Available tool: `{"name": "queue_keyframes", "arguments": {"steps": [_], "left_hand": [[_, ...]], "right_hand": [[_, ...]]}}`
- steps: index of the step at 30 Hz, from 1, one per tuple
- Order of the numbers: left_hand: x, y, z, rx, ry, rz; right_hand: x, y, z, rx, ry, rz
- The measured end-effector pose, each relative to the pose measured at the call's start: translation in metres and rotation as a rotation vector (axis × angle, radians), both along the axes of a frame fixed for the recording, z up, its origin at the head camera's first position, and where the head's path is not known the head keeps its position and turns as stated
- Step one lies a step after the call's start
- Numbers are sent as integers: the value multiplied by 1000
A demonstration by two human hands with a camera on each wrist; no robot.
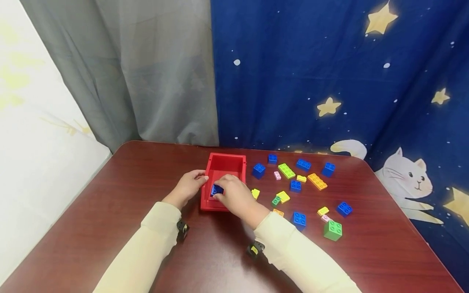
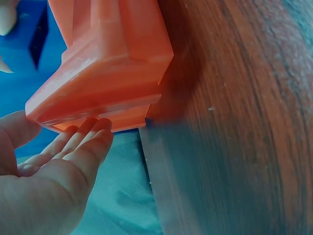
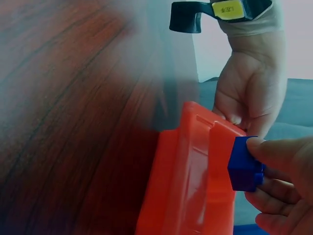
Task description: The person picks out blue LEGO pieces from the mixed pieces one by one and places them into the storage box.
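Observation:
A red plastic box (image 1: pixel 228 156) with an open top stands on the table. My left hand (image 1: pixel 187 188) holds the box's left wall, thumb at the rim and fingers against the outside, as the left wrist view shows on the red wall (image 2: pixel 110 78). Over the box's near end, my right hand (image 1: pixel 236 195) pinches a blue toy brick (image 3: pixel 241 166) between thumb and fingers. From the head view, only part of that brick shows beside the fingertips, and the hand covers the box's near right part.
Loose toy bricks are scattered right of the box, among them a large green brick (image 1: pixel 332 230), a flat orange brick (image 1: pixel 317 182), a flat lime brick (image 1: pixel 286 171) and several blue ones. Behind the brown table (image 1: pixel 121 195) hang grey and starry blue curtains (image 1: pixel 278 101).

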State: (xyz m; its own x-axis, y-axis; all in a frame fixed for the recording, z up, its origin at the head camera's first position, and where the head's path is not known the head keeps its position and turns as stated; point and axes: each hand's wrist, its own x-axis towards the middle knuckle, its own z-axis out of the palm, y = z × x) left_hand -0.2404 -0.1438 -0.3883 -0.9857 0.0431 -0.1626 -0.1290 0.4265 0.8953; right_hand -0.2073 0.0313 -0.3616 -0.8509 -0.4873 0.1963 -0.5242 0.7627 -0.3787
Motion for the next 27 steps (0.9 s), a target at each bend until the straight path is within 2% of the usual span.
{"name": "queue_keyframes", "arguments": {"steps": [8,27], "left_hand": [[-3,2,1,15,-5,7],[1,2,0,30,-8,22]], "right_hand": [[-15,-7,-8,60,-48,-25],[-29,-18,-15,105,-145,22]]}}
